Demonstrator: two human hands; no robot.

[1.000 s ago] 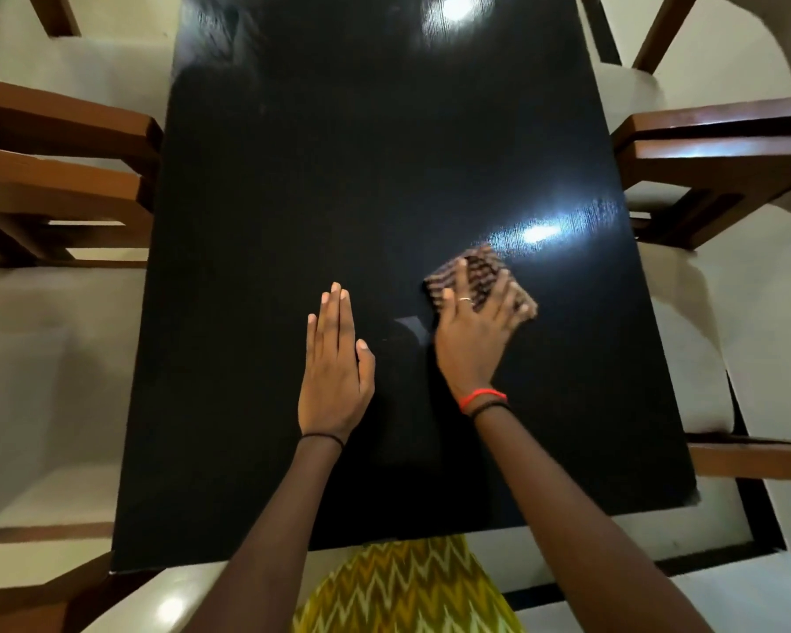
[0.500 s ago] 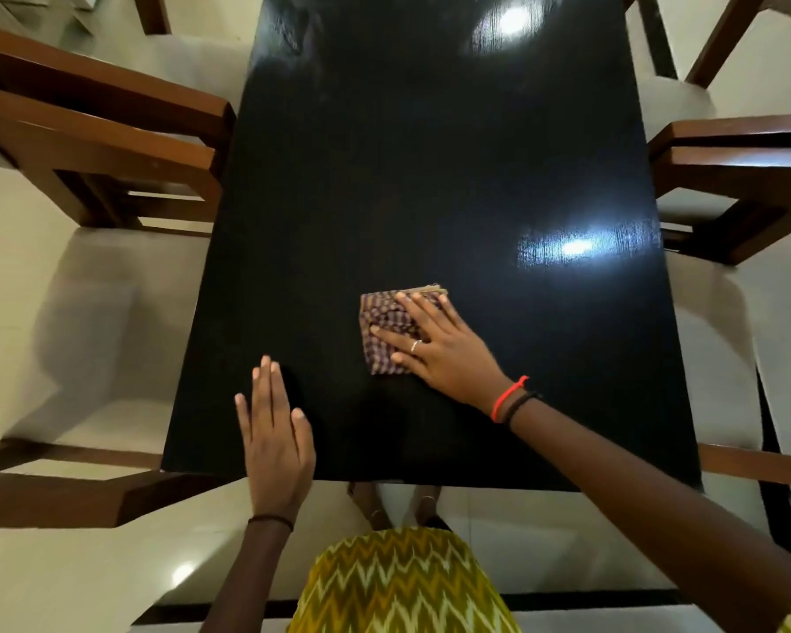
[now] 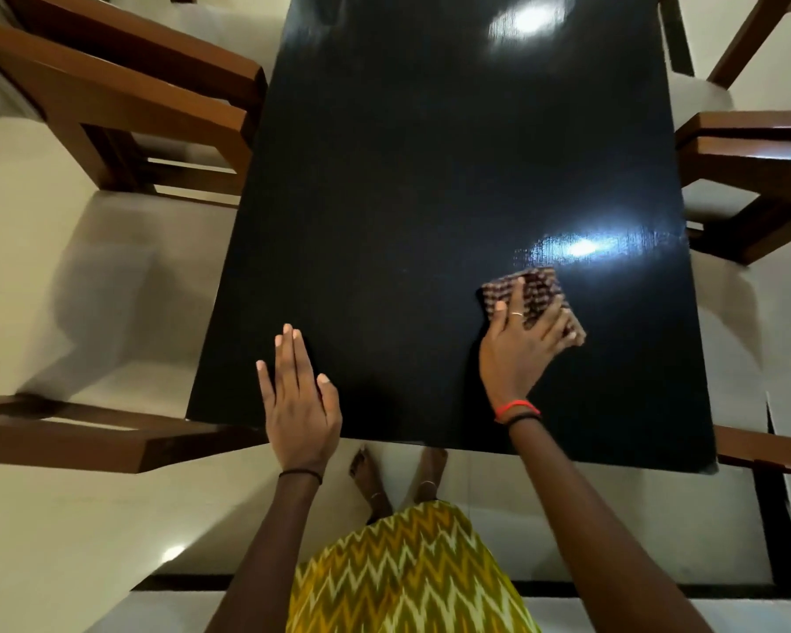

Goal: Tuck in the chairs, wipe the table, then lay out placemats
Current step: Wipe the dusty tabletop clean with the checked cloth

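Glossy black tabletop fills most of my downward view, with two bright ceiling-light reflections on it and pale floor tiles all around. Brown wooden chairs stand at both long sides: one at upper left and one at upper right, their backs close against the table edges, so the tucking-in looks done to me.

I am standing at the near short end, in the wiping step. My right hand lies flat, fingers spread, pressing a folded checked cloth onto the table's near right part. The cloth sits just below the nearer light reflection, and its far edge and right corner show beyond my fingertips. A ring is on one finger, and a red band and a dark band circle that wrist.

My left hand rests palm down near the table's front edge, fingers straight and held together, thumb out. It holds nothing and seems to brace me.

No placemats are in sight. I judge the far half of the table has yet to be covered, so the next move calls for steady downward pressure and a longer reach forward with the cloth.
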